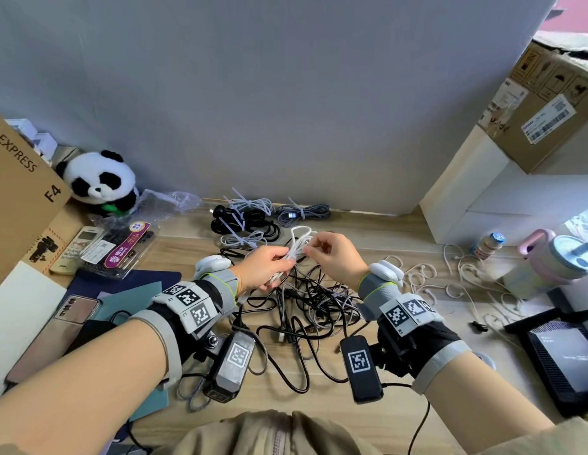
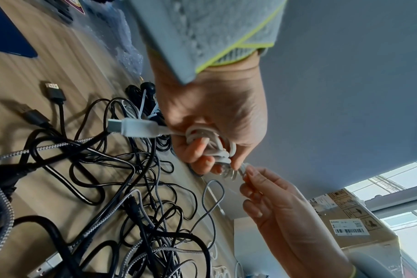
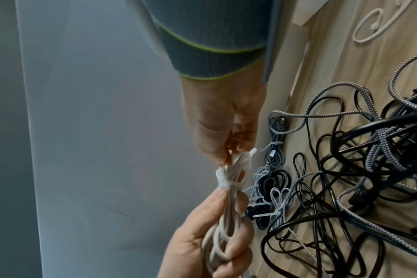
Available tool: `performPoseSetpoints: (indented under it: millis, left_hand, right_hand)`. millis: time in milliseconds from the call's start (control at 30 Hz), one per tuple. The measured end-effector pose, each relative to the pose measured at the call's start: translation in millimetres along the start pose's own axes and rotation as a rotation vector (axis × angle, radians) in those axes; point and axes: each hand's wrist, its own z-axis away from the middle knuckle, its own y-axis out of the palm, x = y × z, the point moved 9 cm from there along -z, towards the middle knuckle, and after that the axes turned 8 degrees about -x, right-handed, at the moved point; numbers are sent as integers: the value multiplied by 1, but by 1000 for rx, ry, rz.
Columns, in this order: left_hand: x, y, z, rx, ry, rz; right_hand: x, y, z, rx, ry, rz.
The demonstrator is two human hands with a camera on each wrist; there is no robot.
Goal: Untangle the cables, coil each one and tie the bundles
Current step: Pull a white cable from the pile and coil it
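Left grip point(image 1: 269, 264) clasps the coiled white cable point(image 1: 299, 236), zip tie point(image 3: 226, 183) already on; right grip point(image 1: 332, 254) pinches its loops. Tied bundles point(image 1: 302, 213) lie behind; the tangle point(image 1: 312, 310) is not yet sorted.

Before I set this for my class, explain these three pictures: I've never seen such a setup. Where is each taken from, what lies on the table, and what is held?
There is no machine here: a person wears a camera on the head and one on each wrist. The head view looks down at both hands; each wrist view looks along one hand. On the wooden table lie a tangle of black and braided cables, tied bundles by the wall, a panda and a phone. The left hand grips a coiled white cable with a zip tie round it; the right hand pinches the coil just above the tie.
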Motion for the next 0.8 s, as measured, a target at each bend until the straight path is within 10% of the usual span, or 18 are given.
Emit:
performPoseSetpoints:
  millis: [600, 800]
  left_hand:
    - [1, 4, -2, -3, -30, 2]
    - [-3, -3, 7, -37, -48, 41]
  right_hand:
    - [-1, 11, 4, 15, -53, -10]
    - [-29, 12, 4, 21, 146, -146]
